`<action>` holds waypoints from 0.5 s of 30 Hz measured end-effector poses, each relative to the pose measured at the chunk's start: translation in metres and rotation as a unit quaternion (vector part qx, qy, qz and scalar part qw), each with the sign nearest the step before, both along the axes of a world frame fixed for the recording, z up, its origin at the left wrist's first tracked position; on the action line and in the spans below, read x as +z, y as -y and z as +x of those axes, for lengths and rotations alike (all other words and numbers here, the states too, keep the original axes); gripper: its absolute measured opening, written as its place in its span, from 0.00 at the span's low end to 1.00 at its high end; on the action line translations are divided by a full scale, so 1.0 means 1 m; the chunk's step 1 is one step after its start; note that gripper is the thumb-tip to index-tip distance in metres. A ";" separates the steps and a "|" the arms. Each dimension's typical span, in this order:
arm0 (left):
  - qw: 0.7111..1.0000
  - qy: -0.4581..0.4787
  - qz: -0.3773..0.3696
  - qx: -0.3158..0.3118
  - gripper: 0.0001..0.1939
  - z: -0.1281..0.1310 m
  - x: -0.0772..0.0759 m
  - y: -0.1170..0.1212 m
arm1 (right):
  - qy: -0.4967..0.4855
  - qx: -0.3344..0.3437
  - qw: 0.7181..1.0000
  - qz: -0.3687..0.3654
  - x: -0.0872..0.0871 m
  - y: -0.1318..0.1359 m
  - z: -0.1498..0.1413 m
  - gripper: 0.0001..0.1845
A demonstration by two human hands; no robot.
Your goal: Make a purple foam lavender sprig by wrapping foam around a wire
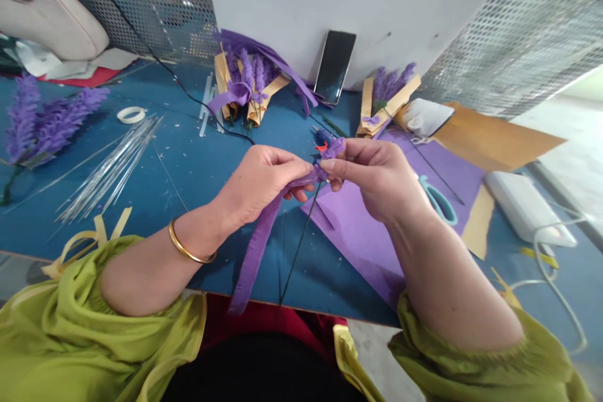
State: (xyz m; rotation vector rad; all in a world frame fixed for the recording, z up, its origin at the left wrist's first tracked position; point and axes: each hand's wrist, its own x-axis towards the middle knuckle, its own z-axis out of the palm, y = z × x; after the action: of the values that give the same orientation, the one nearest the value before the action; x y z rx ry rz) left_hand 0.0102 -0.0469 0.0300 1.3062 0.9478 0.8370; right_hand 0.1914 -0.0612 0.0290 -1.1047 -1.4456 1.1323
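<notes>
My left hand (261, 179) pinches a long purple strip (257, 254) whose free end hangs toward the table's front edge. Between thumb and fingers, my right hand (384, 176) grips a small ruffled purple flower piece (334, 148) at the strip's other end. Both hands meet over the middle of the blue table (211, 264), fingertips nearly touching. A thin dark green wire stem (300, 245) slants down from the flower piece toward my lap. Just behind my fingers lies a dark blue tool (323, 135) with an orange part, mostly covered.
Purple sheet (362, 245) and light-blue-handled scissors (438, 201) lie under my right forearm. Wrapped lavender bunches (254, 78), a phone (335, 66) and another bunch (389, 94) line the back. Wires (113, 169), a tape roll (132, 115) and large purple flowers (51, 116) occupy the left.
</notes>
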 end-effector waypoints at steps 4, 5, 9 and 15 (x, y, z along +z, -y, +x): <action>1.000 -0.010 0.018 -0.003 0.15 0.000 0.002 0.002 | 0.011 -0.042 0.999 -0.007 0.000 0.002 -0.006 0.12; 0.999 -0.037 0.040 -0.001 0.14 0.000 0.002 0.003 | 0.012 -0.055 0.998 -0.011 -0.001 0.002 -0.008 0.12; 0.973 -0.177 0.144 0.032 0.09 0.002 0.003 0.007 | 0.016 -0.084 0.996 -0.036 -0.004 0.004 -0.014 0.14; 0.952 -0.238 0.183 0.057 0.09 0.003 0.003 0.008 | 0.016 -0.073 0.997 -0.021 -0.007 0.005 -0.015 0.14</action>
State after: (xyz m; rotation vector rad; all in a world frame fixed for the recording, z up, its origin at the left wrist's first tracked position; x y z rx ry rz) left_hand 0.0134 -0.0547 0.0326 1.8420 1.2976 0.8276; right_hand 0.1761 -0.0663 0.0218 -1.2420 -1.3475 1.0495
